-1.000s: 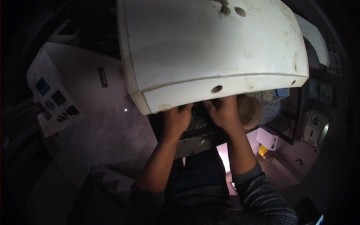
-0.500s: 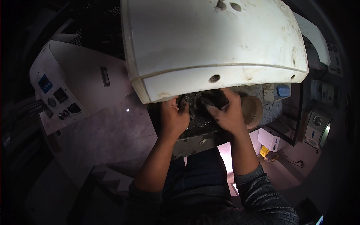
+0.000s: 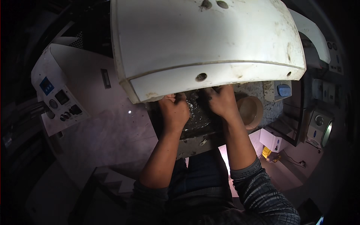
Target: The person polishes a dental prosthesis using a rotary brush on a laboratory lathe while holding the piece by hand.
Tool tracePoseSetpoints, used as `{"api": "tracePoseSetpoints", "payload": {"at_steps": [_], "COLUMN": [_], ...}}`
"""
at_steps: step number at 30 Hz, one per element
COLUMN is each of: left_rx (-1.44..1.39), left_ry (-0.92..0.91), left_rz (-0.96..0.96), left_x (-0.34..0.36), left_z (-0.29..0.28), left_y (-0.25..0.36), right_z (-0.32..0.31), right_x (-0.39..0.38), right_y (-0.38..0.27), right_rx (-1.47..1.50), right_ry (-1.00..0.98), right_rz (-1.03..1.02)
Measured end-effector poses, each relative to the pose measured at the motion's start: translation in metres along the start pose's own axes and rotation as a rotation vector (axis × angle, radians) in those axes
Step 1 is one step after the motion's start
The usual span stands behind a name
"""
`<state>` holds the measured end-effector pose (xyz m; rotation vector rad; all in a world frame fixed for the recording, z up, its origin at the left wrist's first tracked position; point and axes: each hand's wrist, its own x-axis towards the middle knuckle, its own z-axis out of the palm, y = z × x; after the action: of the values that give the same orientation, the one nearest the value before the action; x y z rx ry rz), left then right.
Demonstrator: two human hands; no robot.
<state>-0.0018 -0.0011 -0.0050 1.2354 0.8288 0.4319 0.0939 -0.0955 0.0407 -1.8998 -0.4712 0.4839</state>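
Observation:
Both my hands reach under the front edge of a white machine hood (image 3: 210,41), above a wet, dark, muddy work surface (image 3: 197,118). My left hand (image 3: 174,110) is closed, thumb and fingers curled together, and their tips pass beneath the hood. To its right, my right hand (image 3: 222,100) is also bent closed, with dark grime on the thumb. The hood's shadow hides whatever the fingers hold. A round tan bowl (image 3: 253,122) stands just right of my right hand.
A blue block (image 3: 284,90) rests on a pale holder (image 3: 270,95) at the right. A small metal piece (image 3: 203,142) lies on the near ledge. At the left stands a control panel (image 3: 60,101) with knobs. A yellow object (image 3: 266,152) sits low on the right.
My right hand has moved left and farther under the hood, so less of its fingers shows. My left hand stays nearly in place. The view has shifted slightly.

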Motion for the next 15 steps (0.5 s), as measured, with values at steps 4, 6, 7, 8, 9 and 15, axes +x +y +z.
{"api": "tracePoseSetpoints", "payload": {"at_steps": [4, 6, 7, 8, 9, 15], "left_rx": [-0.004, -0.001, 0.049, 0.099, 0.123, 0.104], "left_ry": [0.039, 0.036, 0.052, 0.065, 0.038, 0.006], "left_rz": [0.033, 0.085, 0.049, 0.013, 0.031, 0.123], "left_x": [-0.001, 0.003, 0.003, 0.002, 0.005, 0.018], "left_z": [0.006, 0.004, 0.002, 0.000, 0.000, -0.005], "left_y": [-0.004, -0.004, -0.001, 0.003, 0.003, -0.003], "right_z": [-0.007, -0.002, -0.002, -0.001, -0.001, 0.003], "right_x": [0.002, 0.003, 0.002, 0.001, 0.001, 0.003], "right_y": [0.002, 0.002, 0.006, 0.013, 0.017, 0.010], "right_rx": [0.019, 0.088, 0.115, 0.143, 0.170, 0.180], "right_ry": [-0.047, -0.051, -0.065, -0.078, -0.092, -0.112], "right_rz": [0.032, 0.061, 0.065, 0.070, 0.074, 0.150]}}
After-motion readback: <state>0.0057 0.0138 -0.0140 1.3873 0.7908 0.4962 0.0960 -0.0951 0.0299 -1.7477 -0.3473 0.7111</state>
